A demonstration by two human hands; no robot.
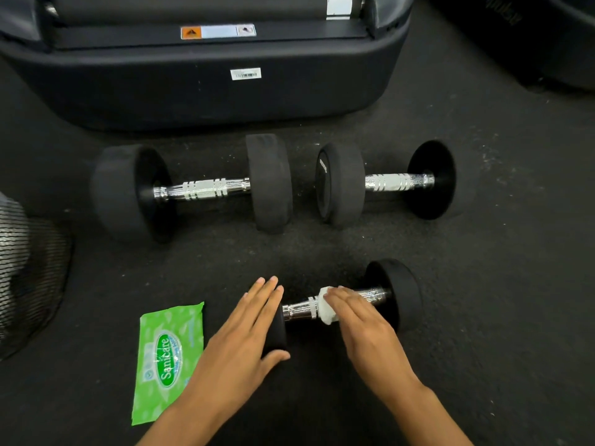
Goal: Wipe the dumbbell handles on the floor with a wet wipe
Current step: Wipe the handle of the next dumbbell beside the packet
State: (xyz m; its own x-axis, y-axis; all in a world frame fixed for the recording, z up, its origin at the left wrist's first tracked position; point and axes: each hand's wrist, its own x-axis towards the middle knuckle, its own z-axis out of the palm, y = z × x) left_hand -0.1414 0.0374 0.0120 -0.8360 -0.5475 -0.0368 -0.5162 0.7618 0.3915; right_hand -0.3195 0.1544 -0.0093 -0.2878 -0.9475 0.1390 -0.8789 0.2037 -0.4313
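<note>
Near dumbbell [341, 305] lies on the dark rubber floor [499, 284], closest to the person, handle running left-right with a slight tilt. Right hand [363, 320] lies flat over its chrome handle [297, 310], fingers straight and together, pressing a bunched white wet wipe [326, 309] onto the bar. Left hand [248, 336] rests open on the dumbbell's left weight head [277, 333], fingers extended and close together, thumb out along the head's near side; that head is mostly hidden under the palm. Right weight head [397, 292] is uncovered.

Green wipe pack [169, 358] lies flat on the floor just left of the left forearm, its lower right corner covered by the arm.

Behind, well apart from the near dumbbell: large dumbbell [193, 188] on the left, second dumbbell [384, 183] on the right, both parallel to the near one, their inner heads near each other but not touching. Both have bare chrome handles.

Further back, a dark machine base [206, 88] with stickers spans the top of the view, close behind the two dumbbells. Another dark object [547, 37] sits in the top right corner. A mesh-patterned object [22, 272] cuts in at the left edge; cannot tell what it is.

Open floor runs between the near dumbbell and the back pair, and to the right of the near dumbbell out to the frame edge.
</note>
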